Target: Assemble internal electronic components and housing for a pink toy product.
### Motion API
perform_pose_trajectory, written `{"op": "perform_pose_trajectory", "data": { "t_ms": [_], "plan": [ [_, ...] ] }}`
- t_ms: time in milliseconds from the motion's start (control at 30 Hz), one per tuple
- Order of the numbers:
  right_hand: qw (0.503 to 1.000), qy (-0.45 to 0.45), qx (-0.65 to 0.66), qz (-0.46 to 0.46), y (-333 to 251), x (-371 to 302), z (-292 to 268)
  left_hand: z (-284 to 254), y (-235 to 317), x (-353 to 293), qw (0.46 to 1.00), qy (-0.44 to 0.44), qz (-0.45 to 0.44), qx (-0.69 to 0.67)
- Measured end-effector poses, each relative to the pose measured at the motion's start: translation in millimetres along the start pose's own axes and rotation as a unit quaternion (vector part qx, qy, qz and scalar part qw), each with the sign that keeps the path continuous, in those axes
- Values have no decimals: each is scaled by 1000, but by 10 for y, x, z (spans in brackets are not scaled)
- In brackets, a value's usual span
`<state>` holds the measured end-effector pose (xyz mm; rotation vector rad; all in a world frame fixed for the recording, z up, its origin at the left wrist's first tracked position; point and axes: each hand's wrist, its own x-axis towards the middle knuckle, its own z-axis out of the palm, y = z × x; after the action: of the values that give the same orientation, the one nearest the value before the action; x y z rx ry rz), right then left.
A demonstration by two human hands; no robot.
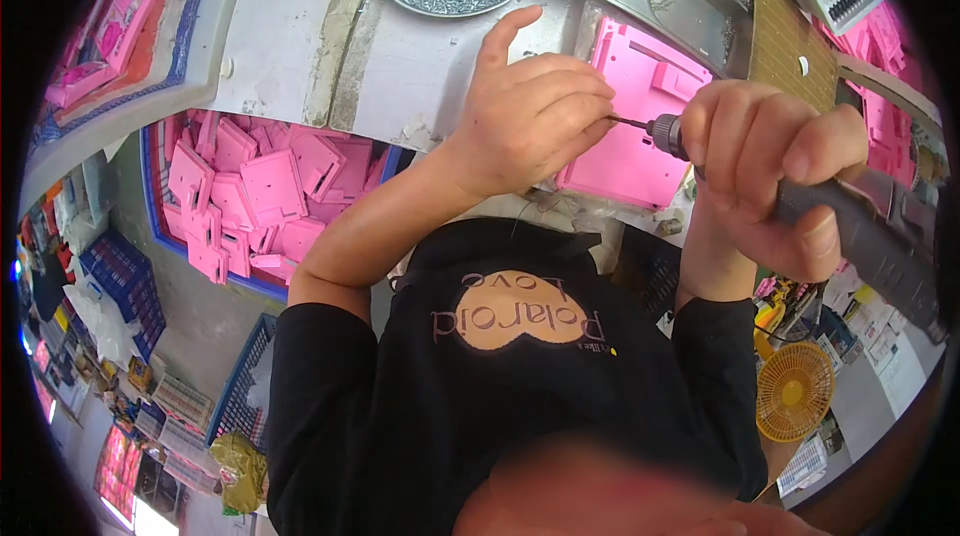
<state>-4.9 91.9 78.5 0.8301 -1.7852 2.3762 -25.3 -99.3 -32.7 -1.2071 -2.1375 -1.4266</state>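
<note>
In the head view, the pink panel [638,84] lies between both hands, long axis running away from the wearer; right of it, the right hand [765,161] clenches a power screwdriver [865,246], bit [632,123] pointing across the panel toward the nearer left hand [540,116], its fingers curled, contents I cannot tell

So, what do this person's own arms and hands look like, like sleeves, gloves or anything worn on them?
Both arms wear short, plain black fabric sleeves, ending near the elbows, with the skin uncovered below. The bare left hand and bare right hand have no gloves. I see no watch or bracelet on the left wrist.
</note>
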Motion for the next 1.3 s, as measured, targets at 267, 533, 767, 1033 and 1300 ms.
{"op": "perform_pose_trajectory", "data": {
  "t_ms": [267, 533, 767, 1033, 1300],
  "plan": [
    [994, 102, -17, -33, 346, 148, -316, -538, -549, 418, 952, 30, -45, 302],
    [992, 121, -20, 6, 629, 168, -506, -595, -755, 260, 948, -5, -166, 270],
    [988, 134, -73, -1, 769, 176, -402, -597, -849, 234, 938, -7, -200, 284],
    [994, 104, 0, -26, 382, 128, -286, -570, -894, 253, 947, 2, -135, 293],
    [995, 96, -27, 5, 675, -26, -273, -450, -614, 194, 987, 13, -108, 115]
  ]
}}
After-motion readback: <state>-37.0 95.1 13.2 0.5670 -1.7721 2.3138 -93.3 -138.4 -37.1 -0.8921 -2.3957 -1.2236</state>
